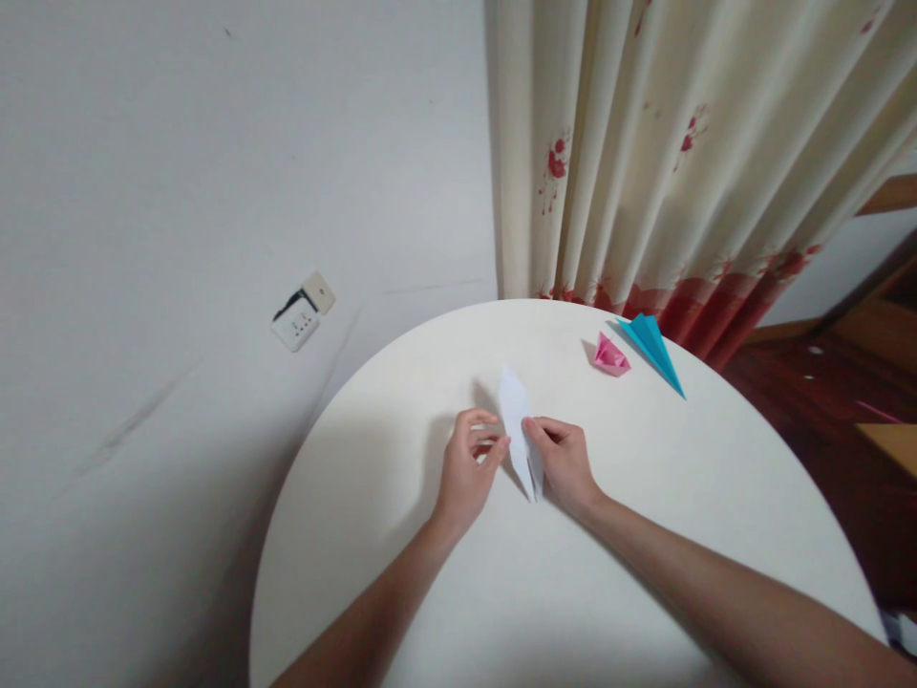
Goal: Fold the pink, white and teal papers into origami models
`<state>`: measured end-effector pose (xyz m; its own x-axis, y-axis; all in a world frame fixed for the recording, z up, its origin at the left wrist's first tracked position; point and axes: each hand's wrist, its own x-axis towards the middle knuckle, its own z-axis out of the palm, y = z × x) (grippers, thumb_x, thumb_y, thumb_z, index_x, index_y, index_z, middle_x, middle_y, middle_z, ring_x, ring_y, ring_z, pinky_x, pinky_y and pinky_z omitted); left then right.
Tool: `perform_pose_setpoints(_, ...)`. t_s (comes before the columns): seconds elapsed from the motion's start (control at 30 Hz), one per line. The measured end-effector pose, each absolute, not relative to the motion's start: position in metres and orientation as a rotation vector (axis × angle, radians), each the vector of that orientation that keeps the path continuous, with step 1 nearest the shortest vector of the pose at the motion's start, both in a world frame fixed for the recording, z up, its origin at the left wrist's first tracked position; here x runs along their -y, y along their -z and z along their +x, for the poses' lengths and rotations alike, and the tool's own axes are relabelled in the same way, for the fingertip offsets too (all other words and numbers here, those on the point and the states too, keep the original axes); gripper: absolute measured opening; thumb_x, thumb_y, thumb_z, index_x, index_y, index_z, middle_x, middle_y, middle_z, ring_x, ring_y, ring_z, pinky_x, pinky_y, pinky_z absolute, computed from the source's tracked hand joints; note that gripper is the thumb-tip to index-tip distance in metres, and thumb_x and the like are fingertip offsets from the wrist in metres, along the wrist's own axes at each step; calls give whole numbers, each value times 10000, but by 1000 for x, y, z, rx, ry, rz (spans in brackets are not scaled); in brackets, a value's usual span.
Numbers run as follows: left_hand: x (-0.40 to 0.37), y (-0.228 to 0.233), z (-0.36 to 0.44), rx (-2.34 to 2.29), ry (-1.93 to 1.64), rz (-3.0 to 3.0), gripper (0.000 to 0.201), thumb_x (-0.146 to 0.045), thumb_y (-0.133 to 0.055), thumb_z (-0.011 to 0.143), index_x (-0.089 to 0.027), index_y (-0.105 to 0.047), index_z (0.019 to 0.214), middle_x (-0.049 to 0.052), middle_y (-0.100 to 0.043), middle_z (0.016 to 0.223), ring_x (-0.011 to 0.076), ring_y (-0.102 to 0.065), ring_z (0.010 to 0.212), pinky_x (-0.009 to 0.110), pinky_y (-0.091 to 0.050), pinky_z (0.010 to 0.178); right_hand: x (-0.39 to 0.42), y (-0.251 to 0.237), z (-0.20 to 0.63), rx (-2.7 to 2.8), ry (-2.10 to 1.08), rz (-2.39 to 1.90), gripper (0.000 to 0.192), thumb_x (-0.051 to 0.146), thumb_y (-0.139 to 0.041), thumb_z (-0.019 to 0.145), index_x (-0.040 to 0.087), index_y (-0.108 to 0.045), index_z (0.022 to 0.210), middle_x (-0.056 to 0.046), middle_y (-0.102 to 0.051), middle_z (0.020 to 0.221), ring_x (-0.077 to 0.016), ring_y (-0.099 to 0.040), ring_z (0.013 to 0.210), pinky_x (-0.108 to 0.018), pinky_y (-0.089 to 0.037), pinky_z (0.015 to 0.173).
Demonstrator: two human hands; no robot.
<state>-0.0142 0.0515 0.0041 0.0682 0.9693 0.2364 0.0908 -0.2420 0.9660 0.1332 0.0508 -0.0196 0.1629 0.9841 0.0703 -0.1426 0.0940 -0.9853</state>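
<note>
A narrow piece of folded white paper (513, 406) stands slightly above the white table between my two hands. It is pointed at the top, and its lower end splits into two tips. My right hand (565, 463) grips its right side, thumb on the near face and the other fingers curled behind. At the left edge, my left hand (465, 468) has its thumb tip on the paper and its fingers bent around toward the thumb. How far those fingertips reach behind the paper is hidden.
The round white table (344, 573) stands near a pale wall with a power socket (295, 325). Toward its back right edge lie a small pink folded paper boat (611, 356) and a blue paper plane (653, 352). A cream and red curtain (608, 191) hangs behind.
</note>
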Motion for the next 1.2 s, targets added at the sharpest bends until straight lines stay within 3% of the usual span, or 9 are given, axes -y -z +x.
perform_pose_setpoints(0.07,-49,-4,-13,-1122,-1246,1660,119,-267,-661,876,-207,-650,977,64,-637,1052,182,-647,959,275,-546,778,-50,22,133,1071,-1121,-1064,378,476,-629,872,160,-684,672,-7,-563,634,-139,-440,607,-272,-346,572)
perform_pose_setpoints(0.13,-48,-5,-13,-1135,-1255,1751,94,-256,-648,881,-207,-694,948,70,-630,1053,197,-634,996,287,-557,796,-49,23,133,1128,-1131,-1032,427,493,-586,908,166,-652,642,1,-527,624,-134,-423,602,-272,-345,571)
perform_pose_setpoints(0.4,-46,-3,-9,-1096,-1277,1577,330,-243,-701,846,-218,-644,1170,87,-665,1191,225,-647,1081,342,-558,894,-52,16,137,1150,-1234,-857,297,454,-648,895,196,-777,821,-64,-662,857,-180,-560,753,-301,-432,649)
perform_pose_setpoints(0.6,-43,-5,-9,-1062,-1155,1593,604,-294,-701,867,-218,-501,1432,102,-565,1430,251,-550,1295,386,-430,1102,-51,10,134,1220,-1158,-806,220,390,-694,866,219,-790,767,-66,-677,869,-186,-583,806,-324,-470,754)
perform_pose_setpoints(0.73,-42,-9,-11,-1035,-1104,1672,517,-326,-561,962,-211,-484,1459,67,-488,1510,224,-427,1413,369,-296,1199,-50,10,132,1146,-1196,-834,223,424,-729,820,217,-790,878,-48,-665,831,-150,-541,647,-294,-454,594)
perform_pose_setpoints(0.87,-42,-12,-12,-1012,-1092,1713,478,-333,-512,986,-217,-501,1449,60,-472,1520,214,-406,1427,367,-270,1212,-48,9,131,1162,-1176,-872,241,428,-708,828,194,-761,800,-19,-627,698,-149,-530,624,-285,-447,596)
perform_pose_setpoints(1.03,-41,-12,-10,-1014,-1091,1680,489,-341,-558,960,-223,-522,1433,67,-493,1505,224,-433,1409,368,-291,1202,-48,11,131,1154,-1181,-919,225,407,-714,807,192,-733,741,-12,-628,679,-157,-529,632,-288,-442,606)
perform_pose_setpoints(1.2,-44,-11,-10,-1009,-1105,1583,394,-389,-498,986,-194,-657,1289,79,-645,1337,247,-562,1279,362,-417,1099,-49,18,131,1169,-1175,-953,234,386,-686,834,188,-703,710,5,-591,638,-144,-514,601,-274,-411,586)
